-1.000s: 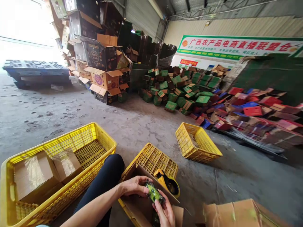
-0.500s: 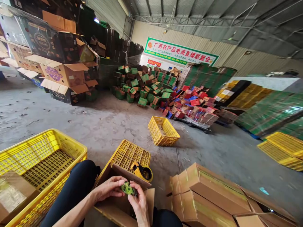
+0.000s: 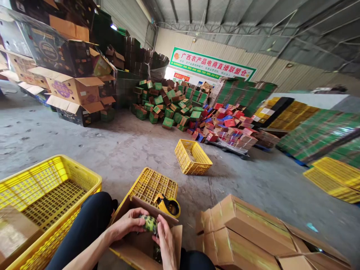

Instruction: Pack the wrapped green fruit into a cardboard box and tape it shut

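Between my two hands is a small green packet with dark patches and a shiny clear wrap [image 3: 150,224]. My left hand [image 3: 132,224] pinches its left end between thumb and fingers. The fingers of my right hand [image 3: 166,238] close round the right end. Both hands are over an open cardboard box [image 3: 133,245], where a dark, shiny item [image 3: 157,253] shows partly below my right hand. Under the box is an upturned yellow crate [image 3: 153,180]. A yellow tape dispenser [image 3: 161,201] rests on this crate, just beyond the box flap.
To my left stands a yellow crate [image 3: 97,180] with a cardboard box [image 3: 17,232] in it. Stacked brown cartons [image 3: 239,228] are close on my right. A smaller yellow crate [image 3: 194,165] sits ahead on the floor. Heaped green boxes [image 3: 168,112] and red boxes [image 3: 229,123] lie beyond.
The view has swung to the right, bringing the brown cartons and stacked goods on the right into sight. The packet stays between my hands and has turned a little.
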`<state>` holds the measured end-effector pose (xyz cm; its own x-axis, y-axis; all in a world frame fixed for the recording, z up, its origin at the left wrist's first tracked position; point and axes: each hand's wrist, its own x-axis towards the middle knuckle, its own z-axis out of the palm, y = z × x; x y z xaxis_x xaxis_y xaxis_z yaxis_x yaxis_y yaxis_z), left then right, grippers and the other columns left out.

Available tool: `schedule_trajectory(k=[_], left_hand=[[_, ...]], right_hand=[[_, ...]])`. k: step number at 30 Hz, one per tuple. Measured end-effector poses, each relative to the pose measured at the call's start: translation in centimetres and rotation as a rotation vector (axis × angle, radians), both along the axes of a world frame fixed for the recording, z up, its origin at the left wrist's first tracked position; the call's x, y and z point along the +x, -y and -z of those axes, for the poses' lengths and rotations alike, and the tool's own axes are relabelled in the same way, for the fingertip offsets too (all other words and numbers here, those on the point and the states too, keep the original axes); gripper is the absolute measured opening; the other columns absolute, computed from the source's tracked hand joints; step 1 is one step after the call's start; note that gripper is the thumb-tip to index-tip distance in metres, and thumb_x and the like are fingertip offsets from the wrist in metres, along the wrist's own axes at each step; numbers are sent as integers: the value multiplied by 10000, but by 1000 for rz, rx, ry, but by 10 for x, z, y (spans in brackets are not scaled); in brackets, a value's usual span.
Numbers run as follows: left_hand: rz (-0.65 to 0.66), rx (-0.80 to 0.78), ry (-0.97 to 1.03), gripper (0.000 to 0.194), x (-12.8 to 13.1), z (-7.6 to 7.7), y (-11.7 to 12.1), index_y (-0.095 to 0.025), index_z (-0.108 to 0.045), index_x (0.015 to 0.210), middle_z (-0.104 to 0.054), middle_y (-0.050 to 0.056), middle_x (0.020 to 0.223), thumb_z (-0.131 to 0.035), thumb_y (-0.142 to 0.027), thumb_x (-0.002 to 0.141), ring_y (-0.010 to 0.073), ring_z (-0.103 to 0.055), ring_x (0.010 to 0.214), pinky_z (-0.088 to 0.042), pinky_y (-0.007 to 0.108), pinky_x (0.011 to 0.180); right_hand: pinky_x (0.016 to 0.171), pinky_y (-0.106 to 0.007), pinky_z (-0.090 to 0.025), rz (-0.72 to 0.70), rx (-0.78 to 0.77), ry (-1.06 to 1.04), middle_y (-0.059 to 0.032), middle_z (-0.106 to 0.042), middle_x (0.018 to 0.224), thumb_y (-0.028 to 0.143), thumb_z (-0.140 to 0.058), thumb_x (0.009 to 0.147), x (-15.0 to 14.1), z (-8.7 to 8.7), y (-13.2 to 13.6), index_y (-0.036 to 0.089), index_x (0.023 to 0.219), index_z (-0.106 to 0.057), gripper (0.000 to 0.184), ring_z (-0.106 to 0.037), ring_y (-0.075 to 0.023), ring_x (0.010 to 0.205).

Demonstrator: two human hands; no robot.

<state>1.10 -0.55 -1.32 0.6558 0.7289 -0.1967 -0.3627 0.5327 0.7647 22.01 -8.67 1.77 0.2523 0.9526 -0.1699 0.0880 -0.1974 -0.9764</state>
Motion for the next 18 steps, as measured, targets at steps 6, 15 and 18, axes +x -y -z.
schedule_trajectory(k=[6,15,18], left_hand=[[56,96,-24,501,-1,-5,2,-184,-723,1161,-715,71,1069,-942,-365,747,195,-687,912,-524,255,758],[-9,-53,-89,698,2,7,-1,-261,-607,1381,-654,52,1074,-866,-555,804,190,-662,879,-558,278,695],[-8,-103,-146,649,3,6,0,-206,-665,1272,-658,68,1072,-797,-660,827,186,-662,864,-574,294,695]], right_hand=[[764,-433,-653,-55,-159,-176,-115,-768,1217,761,-790,726,-2,15,-1,276,1337,-696,786,-768,-342,980],[821,-398,-625,-25,2,-117,-97,-761,1177,616,-879,667,0,12,-4,234,1141,-742,624,-748,-321,981],[900,-396,-603,-53,34,-100,-86,-756,1182,557,-874,690,-1,11,-3,234,1124,-735,558,-741,-314,1023]])
